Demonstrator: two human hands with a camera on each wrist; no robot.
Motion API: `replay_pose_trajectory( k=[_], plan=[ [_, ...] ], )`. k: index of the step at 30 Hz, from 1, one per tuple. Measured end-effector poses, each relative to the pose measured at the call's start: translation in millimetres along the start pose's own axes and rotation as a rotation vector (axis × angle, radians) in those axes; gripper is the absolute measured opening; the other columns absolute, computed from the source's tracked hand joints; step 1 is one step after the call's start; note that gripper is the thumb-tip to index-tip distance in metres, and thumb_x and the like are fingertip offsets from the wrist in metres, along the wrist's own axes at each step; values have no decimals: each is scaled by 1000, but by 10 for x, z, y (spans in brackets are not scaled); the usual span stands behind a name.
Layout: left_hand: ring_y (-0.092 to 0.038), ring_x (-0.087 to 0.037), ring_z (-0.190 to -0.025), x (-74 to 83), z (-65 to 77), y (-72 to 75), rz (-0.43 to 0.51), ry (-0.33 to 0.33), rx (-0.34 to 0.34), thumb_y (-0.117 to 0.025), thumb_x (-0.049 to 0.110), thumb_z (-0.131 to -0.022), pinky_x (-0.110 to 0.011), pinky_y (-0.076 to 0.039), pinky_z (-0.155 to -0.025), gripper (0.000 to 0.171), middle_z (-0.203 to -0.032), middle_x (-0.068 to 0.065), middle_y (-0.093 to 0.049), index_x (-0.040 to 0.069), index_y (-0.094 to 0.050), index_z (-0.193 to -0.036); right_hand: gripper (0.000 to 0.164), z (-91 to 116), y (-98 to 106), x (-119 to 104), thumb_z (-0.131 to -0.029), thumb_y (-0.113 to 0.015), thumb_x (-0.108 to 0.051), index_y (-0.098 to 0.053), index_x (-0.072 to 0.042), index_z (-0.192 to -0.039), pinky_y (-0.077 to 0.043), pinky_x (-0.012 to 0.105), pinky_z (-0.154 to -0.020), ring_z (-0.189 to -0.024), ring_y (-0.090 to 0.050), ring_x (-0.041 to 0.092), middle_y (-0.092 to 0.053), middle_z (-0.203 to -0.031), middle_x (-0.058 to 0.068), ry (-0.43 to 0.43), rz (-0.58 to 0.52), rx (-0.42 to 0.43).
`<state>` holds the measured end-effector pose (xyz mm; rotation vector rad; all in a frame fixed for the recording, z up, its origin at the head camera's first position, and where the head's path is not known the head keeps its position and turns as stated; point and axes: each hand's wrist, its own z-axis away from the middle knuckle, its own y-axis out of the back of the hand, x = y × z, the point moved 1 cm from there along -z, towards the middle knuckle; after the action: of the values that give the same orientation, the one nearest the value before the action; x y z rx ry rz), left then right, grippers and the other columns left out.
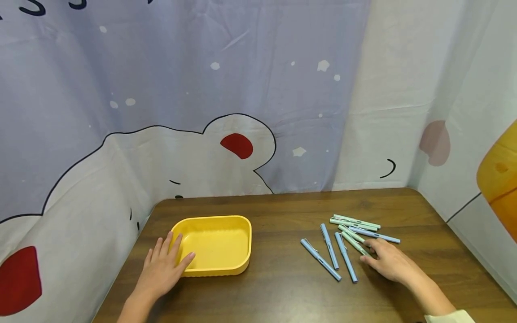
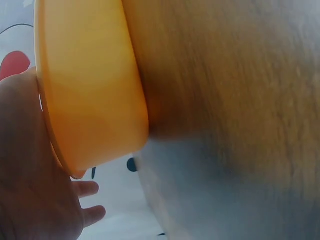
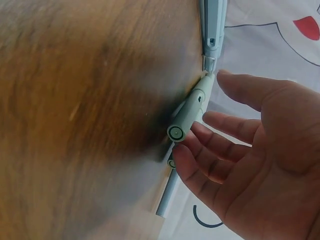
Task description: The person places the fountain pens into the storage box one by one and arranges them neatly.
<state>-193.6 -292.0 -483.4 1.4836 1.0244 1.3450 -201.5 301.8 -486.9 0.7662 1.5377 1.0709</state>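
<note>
My left hand (image 1: pixel 161 269) rests spread on the left rim of a yellow rectangular tray (image 1: pixel 218 246), its thumb reaching over the near corner. In the left wrist view the same hand lies along the rim of the tray (image 2: pixel 90 90). My right hand (image 1: pixel 389 262) is at the near end of a green pen (image 1: pixel 355 243), with another green pen close beside it. The right wrist view shows the fingers loosely bent, fingertips right at the green pen (image 3: pixel 189 114), the thumb standing apart from it.
Three blue pens (image 1: pixel 321 259) lie fanned out left of my right hand. Behind it are more green pens (image 1: pixel 357 221) and a slanting blue pen (image 1: pixel 379 234). The brown wooden table (image 1: pixel 278 296) ends at a printed curtain (image 1: pixel 299 98) at the back and right.
</note>
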Motion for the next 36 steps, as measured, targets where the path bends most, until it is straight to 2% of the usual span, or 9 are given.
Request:
replay_pose_trajectory(
  k=[8, 17, 24, 36],
  plan=[
    [-11, -58, -147, -51, -38, 9, 10, -20, -15, -38, 66, -102, -77, -10, -111, 84, -165, -28, -12, 5, -28, -159, 33, -24, -25, 11, -90, -77, -26, -67, -5, -114, -49, 41, -72, -86, -56, 17, -59, -95, 2, -4, 16, -15],
    [-8, -57, -148, -81, -52, -13, 30, -20, -30, -40, 66, -101, -77, -9, -111, 84, -166, -29, -9, 5, -29, -159, 24, -51, -68, 9, -89, -78, -23, -66, -8, -103, -37, 30, -63, -75, -42, 11, -46, -83, -3, 34, 37, 8],
    [-8, -55, -149, -31, -26, 4, 43, -13, -40, -42, 64, -102, -77, -8, -112, 83, -165, -30, -6, 6, -29, -159, 20, -67, -99, -8, -88, -78, -18, -63, -8, -97, -37, 29, -61, -72, -43, 10, -47, -79, -4, 30, 50, 23],
    [-10, -51, -151, 52, 12, -2, 45, -24, -30, -43, 62, -102, -75, -9, -113, 80, -165, -30, -8, 7, -30, -159, 20, -126, -115, -55, -89, -76, -16, -63, -6, -99, -39, 31, -57, -66, -46, 12, -50, -75, -3, -46, 39, -10]
  ],
)
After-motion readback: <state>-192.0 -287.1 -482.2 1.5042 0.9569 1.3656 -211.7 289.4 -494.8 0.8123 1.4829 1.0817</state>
